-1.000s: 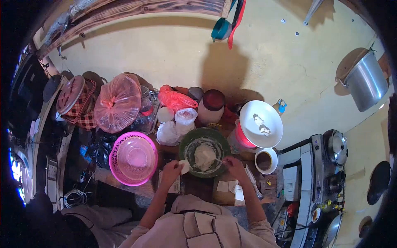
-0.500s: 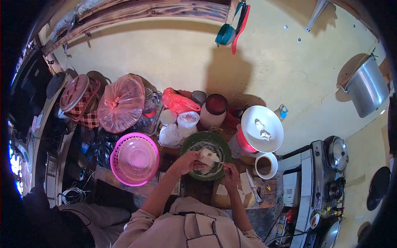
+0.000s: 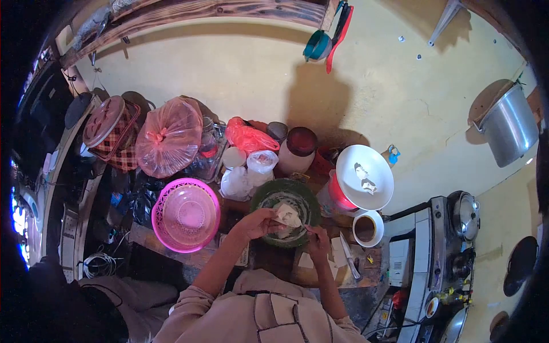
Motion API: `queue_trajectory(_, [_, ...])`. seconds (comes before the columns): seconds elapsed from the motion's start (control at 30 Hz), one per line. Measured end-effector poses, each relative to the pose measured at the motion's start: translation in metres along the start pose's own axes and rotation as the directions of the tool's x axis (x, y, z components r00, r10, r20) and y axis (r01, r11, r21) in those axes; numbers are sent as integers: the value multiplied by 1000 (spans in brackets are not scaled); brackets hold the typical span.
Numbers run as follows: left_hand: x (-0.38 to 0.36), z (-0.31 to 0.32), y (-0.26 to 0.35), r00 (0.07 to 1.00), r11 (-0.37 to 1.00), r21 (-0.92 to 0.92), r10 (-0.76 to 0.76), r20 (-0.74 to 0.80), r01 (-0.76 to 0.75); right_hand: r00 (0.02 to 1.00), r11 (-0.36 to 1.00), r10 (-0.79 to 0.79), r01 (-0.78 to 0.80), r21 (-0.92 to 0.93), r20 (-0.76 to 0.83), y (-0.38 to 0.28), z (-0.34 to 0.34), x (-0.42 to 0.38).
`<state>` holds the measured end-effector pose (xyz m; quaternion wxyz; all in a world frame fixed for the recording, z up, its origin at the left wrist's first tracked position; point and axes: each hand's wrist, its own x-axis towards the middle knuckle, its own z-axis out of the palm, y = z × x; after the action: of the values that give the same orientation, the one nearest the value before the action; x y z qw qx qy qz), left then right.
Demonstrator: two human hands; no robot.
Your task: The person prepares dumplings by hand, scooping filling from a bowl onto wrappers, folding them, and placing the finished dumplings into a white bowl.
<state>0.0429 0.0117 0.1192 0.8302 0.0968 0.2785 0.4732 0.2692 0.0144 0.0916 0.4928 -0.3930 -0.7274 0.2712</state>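
A pale, floppy wrapper sheet (image 3: 287, 215) with a small lump on it rests in my left hand (image 3: 258, 223), its fingers closed on the sheet's near left edge. Under it stands a green basin (image 3: 313, 201) smeared inside with whitish paste. My right hand (image 3: 318, 239) is at the basin's right rim, fingers pinched together; what they hold, if anything, is too small to make out. Beside that hand, more pale sheets (image 3: 306, 261) lie on a board, along with a knife (image 3: 350, 255). A white bowl (image 3: 377, 168) behind holds a few folded white pieces.
A cup of brown liquid (image 3: 365, 228) stands right of the basin. The pink basket (image 3: 215, 220) is to the left. Bags, jars and a lidded container (image 3: 297, 147) line the wall. A stove (image 3: 439, 240) is at far right; a pot (image 3: 509, 126) hangs above.
The view has shifted slightly. The wrapper sheet in my left hand lies a little flatter and more turned. Both hands keep nearly the same places over the basin.
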Motion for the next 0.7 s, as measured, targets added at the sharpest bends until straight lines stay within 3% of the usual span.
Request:
queue_trajectory(0.07, [1,-3,-1,1000,1000,7,-9,-6,9,995,997,78,-77,-29,61,-11,-7,3])
queue_trajectory(0.17, [6,-16,-5,1000,999,-27,-20,17,20,996,995,90,-90,36,-5,0,-6,-7])
queue_trajectory(0.37, [6,-19,-2,1000,996,89,-11,-22,13,990,970,83,-54,-239,111,2,-28,-4])
queue_trajectory(0.47, [2,-22,2,998,997,74,-20,-62,25,987,961,-115,138,-238,107,7,-37,3])
queue_trajectory(0.57, [-2,-21,7,1000,995,98,-12,24,10,983,929,-84,137,-343,164,8,-50,9])
queue_trajectory(0.7, [-4,-25,8,996,999,47,11,91,-15,919,835,111,121,-537,379,-8,-54,29])
